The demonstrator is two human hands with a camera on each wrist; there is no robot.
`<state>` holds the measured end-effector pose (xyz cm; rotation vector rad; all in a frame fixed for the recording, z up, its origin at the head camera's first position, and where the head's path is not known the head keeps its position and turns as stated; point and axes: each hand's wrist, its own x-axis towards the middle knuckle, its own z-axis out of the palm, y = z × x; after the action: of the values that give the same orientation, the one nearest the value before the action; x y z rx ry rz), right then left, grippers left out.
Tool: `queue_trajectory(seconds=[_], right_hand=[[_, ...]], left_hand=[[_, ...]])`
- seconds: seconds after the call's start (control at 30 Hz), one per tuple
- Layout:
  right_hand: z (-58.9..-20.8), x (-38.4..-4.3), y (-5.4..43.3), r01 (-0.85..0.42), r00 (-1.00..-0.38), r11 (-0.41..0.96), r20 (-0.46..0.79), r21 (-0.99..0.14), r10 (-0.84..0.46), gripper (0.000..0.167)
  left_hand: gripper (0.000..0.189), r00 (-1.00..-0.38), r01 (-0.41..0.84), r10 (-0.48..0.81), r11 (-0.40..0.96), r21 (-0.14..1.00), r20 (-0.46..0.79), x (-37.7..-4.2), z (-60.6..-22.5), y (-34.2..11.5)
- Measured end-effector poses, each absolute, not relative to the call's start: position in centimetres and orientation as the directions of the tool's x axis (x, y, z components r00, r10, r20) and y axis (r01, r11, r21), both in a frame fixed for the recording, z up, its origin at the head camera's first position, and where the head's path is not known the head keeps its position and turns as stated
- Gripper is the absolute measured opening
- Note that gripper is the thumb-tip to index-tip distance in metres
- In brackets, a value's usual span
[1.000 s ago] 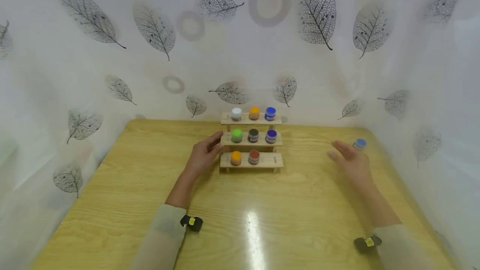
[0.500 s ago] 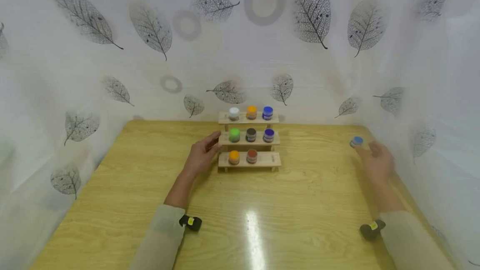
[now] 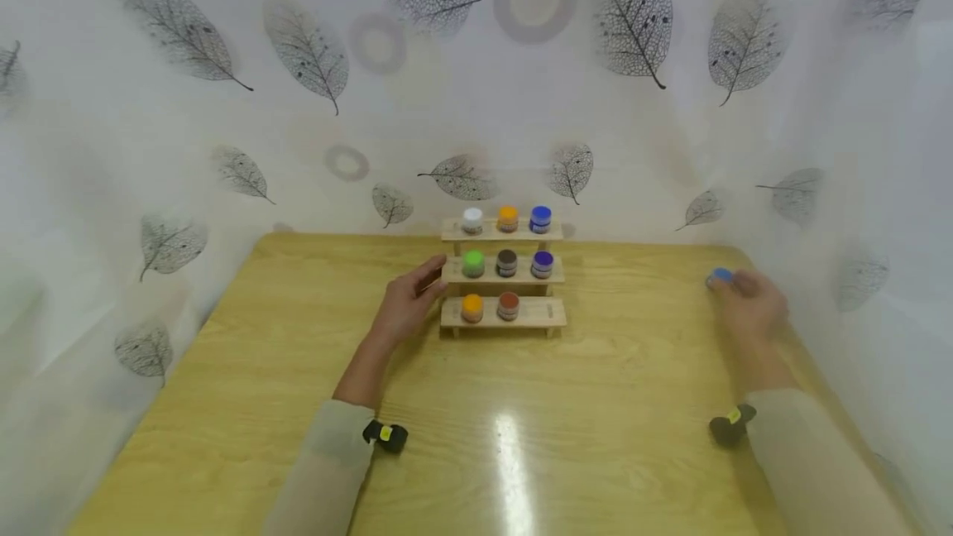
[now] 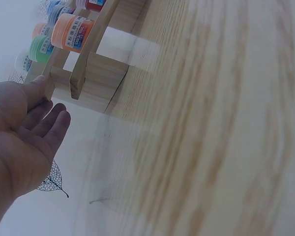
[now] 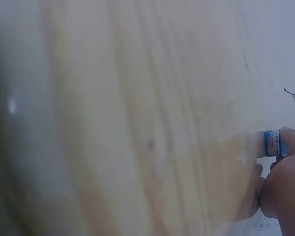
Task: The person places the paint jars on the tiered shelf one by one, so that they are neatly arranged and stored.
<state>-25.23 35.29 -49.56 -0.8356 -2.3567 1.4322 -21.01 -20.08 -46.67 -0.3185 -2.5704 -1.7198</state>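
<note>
A three-tier wooden rack [image 3: 530, 317] stands towards the table's back, bearing several small paint jars. My left hand [image 3: 404, 304] is at its left end, thumb and forefinger gripping the middle shelf's end. The other fingers hang loosely curled below, as the left wrist view shows. Far to the right, my right hand [image 3: 752, 308] pinches a blue-lidded paint jar [image 3: 720, 275] between thumb and fingers. In the right wrist view the jar [image 5: 272, 143] is upright at the table's far side, its label partly showing and its lid end covered by the hand.
On the front shelf are an orange jar [image 3: 472, 308] and a red-brown jar [image 3: 509, 306], with bare shelf at its right. Jars fill three places on each upper shelf. Behind the wooden table [image 3: 610, 404] hangs a white leaf-print cloth [image 3: 462, 106].
My right hand has swung right past the blue-lidded jar, then closed in on it and taken hold of it. The left hand stays at the rack's end; the head view shifts slightly.
</note>
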Motion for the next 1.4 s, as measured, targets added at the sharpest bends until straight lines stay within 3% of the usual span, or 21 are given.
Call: queue_trajectory(seconds=[0.2,0.53,0.73,1.07,1.27,1.4], right_hand=[[-49.6,-25.1,35.2,0.343,-0.803,0.266,-0.134,-0.901,0.581,0.077],[-49.9,-24.8,35.8,0.322,-0.795,0.288,-0.092,-0.902,0.600,0.072],[-49.0,-23.9,34.5,0.300,-0.826,0.328,-0.072,-0.896,0.559,0.073],[-47.4,-22.5,29.8,0.033,-0.930,0.437,0.132,-0.899,0.343,0.055],[-46.2,-21.6,26.7,-0.127,-0.954,0.428,0.229,-0.895,0.195,0.048],[-45.8,-20.7,24.7,-0.169,-0.964,0.427,0.240,-0.888,0.117,0.047]], left_hand=[[0.050,-0.981,0.169,0.149,0.369,0.914,0.122,-21.0,-46.8,-20.1],[0.051,-0.981,0.182,0.138,0.374,0.909,0.140,-21.2,-46.8,-19.8],[0.050,-0.982,0.173,0.140,0.385,0.907,0.128,-21.3,-46.6,-19.8],[0.050,-0.982,0.171,0.137,0.387,0.906,0.127,-21.5,-46.6,-19.9],[0.050,-0.979,0.185,0.146,0.376,0.908,0.140,-21.6,-46.7,-19.9],[0.050,-0.980,0.179,0.144,0.374,0.910,0.134,-21.6,-46.8,-20.0]])
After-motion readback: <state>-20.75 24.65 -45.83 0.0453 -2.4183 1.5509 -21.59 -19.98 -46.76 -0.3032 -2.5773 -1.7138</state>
